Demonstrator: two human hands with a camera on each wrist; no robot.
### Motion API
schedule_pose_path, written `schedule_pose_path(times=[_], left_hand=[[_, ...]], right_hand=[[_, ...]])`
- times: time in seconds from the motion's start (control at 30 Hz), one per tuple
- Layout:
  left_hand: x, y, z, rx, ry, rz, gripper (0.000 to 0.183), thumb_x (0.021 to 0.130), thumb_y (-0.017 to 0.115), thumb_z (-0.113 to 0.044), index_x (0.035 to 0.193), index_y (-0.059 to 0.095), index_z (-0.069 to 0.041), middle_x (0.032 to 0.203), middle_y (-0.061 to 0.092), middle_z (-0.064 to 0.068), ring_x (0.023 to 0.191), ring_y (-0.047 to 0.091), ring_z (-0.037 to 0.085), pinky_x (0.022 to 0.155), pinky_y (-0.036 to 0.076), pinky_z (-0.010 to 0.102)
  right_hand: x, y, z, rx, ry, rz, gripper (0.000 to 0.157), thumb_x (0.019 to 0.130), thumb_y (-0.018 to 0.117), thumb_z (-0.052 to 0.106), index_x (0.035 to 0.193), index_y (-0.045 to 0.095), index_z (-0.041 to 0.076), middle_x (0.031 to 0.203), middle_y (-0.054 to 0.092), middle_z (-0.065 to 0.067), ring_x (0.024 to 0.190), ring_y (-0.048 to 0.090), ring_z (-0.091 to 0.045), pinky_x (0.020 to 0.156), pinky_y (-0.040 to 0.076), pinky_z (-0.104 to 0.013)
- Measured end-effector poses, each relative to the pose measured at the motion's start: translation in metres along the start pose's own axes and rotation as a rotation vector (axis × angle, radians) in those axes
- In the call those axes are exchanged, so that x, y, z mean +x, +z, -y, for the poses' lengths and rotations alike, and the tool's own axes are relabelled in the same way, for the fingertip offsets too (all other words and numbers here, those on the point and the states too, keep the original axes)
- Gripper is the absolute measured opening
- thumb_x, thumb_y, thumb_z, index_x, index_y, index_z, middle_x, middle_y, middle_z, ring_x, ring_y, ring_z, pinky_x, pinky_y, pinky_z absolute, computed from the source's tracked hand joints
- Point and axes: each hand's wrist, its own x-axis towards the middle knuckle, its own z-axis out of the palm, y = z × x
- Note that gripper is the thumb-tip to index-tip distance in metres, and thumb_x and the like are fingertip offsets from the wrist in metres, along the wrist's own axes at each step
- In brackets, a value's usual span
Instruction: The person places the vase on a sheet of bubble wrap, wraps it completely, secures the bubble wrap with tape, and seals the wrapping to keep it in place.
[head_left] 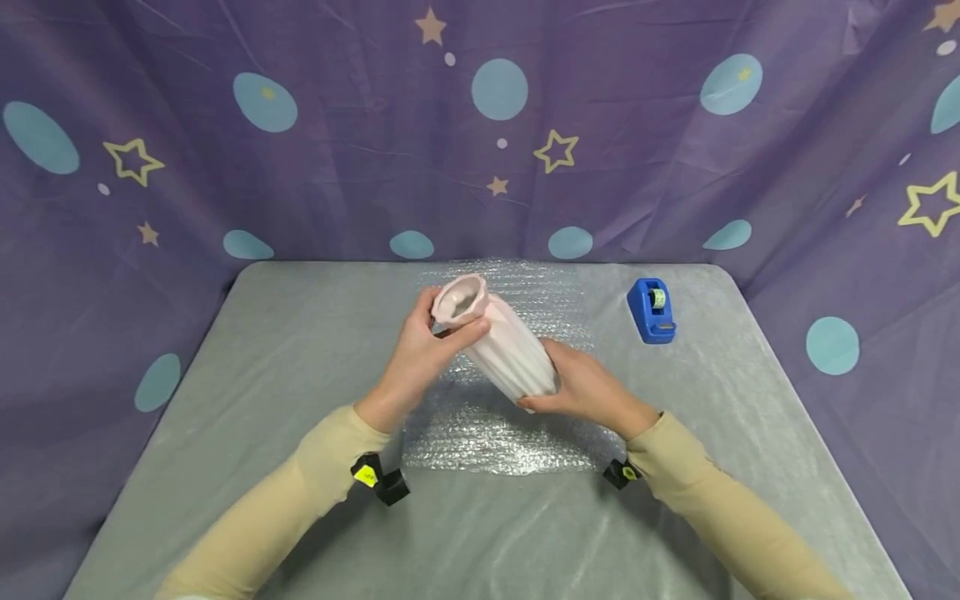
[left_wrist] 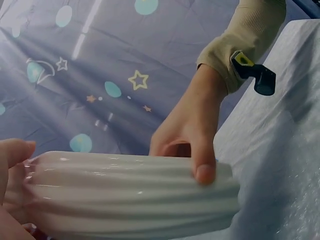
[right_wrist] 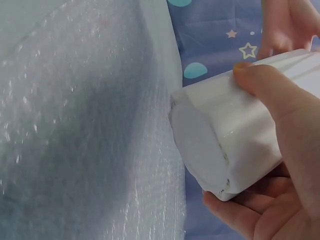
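Observation:
A ribbed white vase (head_left: 513, 350) with a pinkish mouth is held tilted above a sheet of bubble wrap (head_left: 480, 442). Its open mouth points up and to the left. My left hand (head_left: 420, 354) grips the neck just below the rim, thumb across the front. Near the base, my right hand (head_left: 588, 385) holds the vase from the right side. In the right wrist view the flat white bottom of the vase (right_wrist: 200, 145) faces the camera, with the right fingers curled beneath it. The left wrist view shows the glossy ribbed side of the vase (left_wrist: 125, 195) lying across both hands.
A blue tape dispenser (head_left: 651, 312) with a roll of tape stands at the back right of the grey-covered table (head_left: 300, 333). Behind the table hangs a purple curtain (head_left: 360, 125) with stars and blue dots. The bubble wrap lies flat in the middle.

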Motion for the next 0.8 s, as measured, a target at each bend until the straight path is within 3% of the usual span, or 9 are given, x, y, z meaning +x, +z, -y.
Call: schedule_pose_path(times=[0.1, 0.17, 0.33, 0.4, 0.43, 0.57, 0.8], left_hand=[[-0.001, -0.007, -0.008, 0.075, 0.054, 0.018, 0.079, 0.077, 0.076, -0.019, 0.141, 0.03, -0.014, 0.13, 0.044, 0.008, 0.116, 0.045, 0.021, 0.097, 0.04, 0.038], [-0.001, -0.014, -0.01, 0.204, 0.163, 0.021, 0.088, 0.074, 0.079, -0.023, 0.144, 0.026, -0.021, 0.135, 0.04, 0.004, 0.122, 0.04, 0.019, 0.1, 0.035, 0.041], [0.002, -0.03, -0.011, 0.753, 0.649, 0.035, 0.095, 0.062, 0.085, -0.04, 0.14, 0.037, -0.014, 0.138, 0.039, 0.007, 0.127, 0.036, 0.023, 0.105, 0.027, 0.045], [0.002, -0.032, -0.012, 0.96, 0.786, 0.07, 0.091, 0.062, 0.083, -0.048, 0.135, 0.043, -0.009, 0.134, 0.043, 0.011, 0.124, 0.039, 0.027, 0.105, 0.027, 0.047], [0.001, -0.033, -0.012, 1.048, 0.822, 0.098, 0.09, 0.062, 0.081, -0.052, 0.133, 0.046, -0.009, 0.133, 0.045, 0.013, 0.123, 0.041, 0.029, 0.104, 0.028, 0.049], [-0.003, -0.031, -0.007, 1.289, 0.795, 0.208, 0.087, 0.063, 0.076, -0.06, 0.13, 0.048, -0.011, 0.131, 0.047, 0.012, 0.121, 0.042, 0.03, 0.1, 0.03, 0.052], [-0.007, -0.03, 0.007, 1.442, 0.7, 0.255, 0.084, 0.059, 0.077, -0.062, 0.123, 0.054, -0.012, 0.128, 0.052, 0.007, 0.121, 0.042, 0.026, 0.102, 0.025, 0.057]], right_hand=[[-0.002, -0.002, -0.002, -0.024, 0.001, -0.001, 0.079, 0.066, 0.078, 0.052, 0.13, 0.049, 0.018, 0.097, 0.059, 0.009, 0.078, 0.056, -0.006, 0.065, 0.048, -0.024], [-0.004, -0.005, -0.004, -0.053, 0.003, 0.005, 0.08, 0.065, 0.079, 0.052, 0.131, 0.048, 0.019, 0.101, 0.06, 0.006, 0.08, 0.056, -0.008, 0.067, 0.048, -0.025], [-0.008, -0.012, -0.008, -0.121, -0.001, 0.022, 0.082, 0.064, 0.08, 0.051, 0.133, 0.047, 0.02, 0.113, 0.059, 0.001, 0.088, 0.057, -0.012, 0.073, 0.049, -0.03], [-0.009, -0.014, -0.009, -0.145, -0.002, 0.019, 0.082, 0.063, 0.08, 0.051, 0.132, 0.048, 0.021, 0.115, 0.059, 0.0, 0.089, 0.057, -0.013, 0.074, 0.049, -0.032], [-0.009, -0.015, -0.009, -0.155, 0.0, 0.015, 0.082, 0.063, 0.08, 0.051, 0.132, 0.049, 0.021, 0.115, 0.059, 0.0, 0.089, 0.057, -0.013, 0.073, 0.049, -0.032], [-0.01, -0.017, -0.01, -0.197, -0.015, -0.006, 0.081, 0.062, 0.081, 0.051, 0.131, 0.05, 0.02, 0.114, 0.06, -0.001, 0.087, 0.059, -0.014, 0.07, 0.05, -0.032], [-0.011, -0.02, -0.009, -0.303, -0.07, -0.016, 0.083, 0.061, 0.08, 0.051, 0.13, 0.052, 0.014, 0.111, 0.061, -0.004, 0.083, 0.06, -0.017, 0.065, 0.05, -0.033]])
